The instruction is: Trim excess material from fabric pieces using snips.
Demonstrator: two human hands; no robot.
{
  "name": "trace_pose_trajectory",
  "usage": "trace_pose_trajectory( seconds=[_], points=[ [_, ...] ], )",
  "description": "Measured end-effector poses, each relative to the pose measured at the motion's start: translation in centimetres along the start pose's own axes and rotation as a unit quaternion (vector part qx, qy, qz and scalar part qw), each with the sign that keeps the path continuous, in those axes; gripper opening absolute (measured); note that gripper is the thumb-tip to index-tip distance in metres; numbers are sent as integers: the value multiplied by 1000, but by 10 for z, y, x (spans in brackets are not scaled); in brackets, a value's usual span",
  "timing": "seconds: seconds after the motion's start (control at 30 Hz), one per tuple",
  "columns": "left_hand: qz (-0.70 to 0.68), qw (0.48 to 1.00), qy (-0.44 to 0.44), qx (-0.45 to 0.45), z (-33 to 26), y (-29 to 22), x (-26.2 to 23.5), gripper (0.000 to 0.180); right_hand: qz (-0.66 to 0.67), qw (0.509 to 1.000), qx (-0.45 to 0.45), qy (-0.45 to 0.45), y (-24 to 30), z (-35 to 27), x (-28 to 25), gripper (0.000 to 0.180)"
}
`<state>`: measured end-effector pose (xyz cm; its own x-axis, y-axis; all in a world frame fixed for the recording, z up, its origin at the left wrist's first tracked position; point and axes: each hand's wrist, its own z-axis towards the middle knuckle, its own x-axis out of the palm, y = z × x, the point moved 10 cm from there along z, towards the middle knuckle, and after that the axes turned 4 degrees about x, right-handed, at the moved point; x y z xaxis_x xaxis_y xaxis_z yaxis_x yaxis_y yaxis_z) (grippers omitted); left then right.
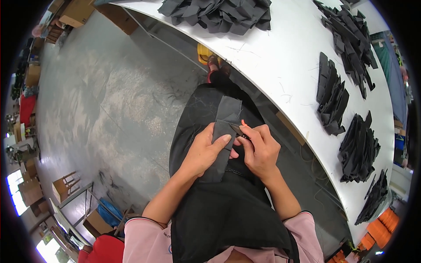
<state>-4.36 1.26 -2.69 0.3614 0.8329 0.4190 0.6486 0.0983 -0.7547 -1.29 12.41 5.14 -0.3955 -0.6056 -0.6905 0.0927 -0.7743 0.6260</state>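
In the head view, the person is sitting beside a white tabletop, which is curving along the right side. The left hand is clamping on a dark grey fabric strip, its thumb pressing on top. The strip is lying lengthwise over the lap, its far end reaching beyond the fingers and its near end resting on the black apron. The right hand is pinching a small pointed tool between thumb and fingers, its tip meeting the strip's right edge; a bit of orange is showing at the fingertips. On the tabletop, a heap of dark fabric pieces is lying at the far side, while several fabric bundles are lining the right. Under the tabletop's far edge, a yellow object is standing near the person's feet, partly hidden.
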Motion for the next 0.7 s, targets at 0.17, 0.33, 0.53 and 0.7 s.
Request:
trace_pose_trajectory(
  seconds=[0.17,0.33,0.53,0.7],
  points=[
    [7,1000,-8,-9,0,5,-5,23,23,999,-6,-38,4,-5,-12,26],
    [-3,1000,-8,-4,0,6,-3,25,77,994,73,19,-11,-3,2,26],
    [8,1000,-14,8,-1,11,-2,28,70,997,43,-4,2,2,2,27],
    [138,989,-13,46,3,16,-10,32,36,999,25,23,5,2,9,26]
  ],
)
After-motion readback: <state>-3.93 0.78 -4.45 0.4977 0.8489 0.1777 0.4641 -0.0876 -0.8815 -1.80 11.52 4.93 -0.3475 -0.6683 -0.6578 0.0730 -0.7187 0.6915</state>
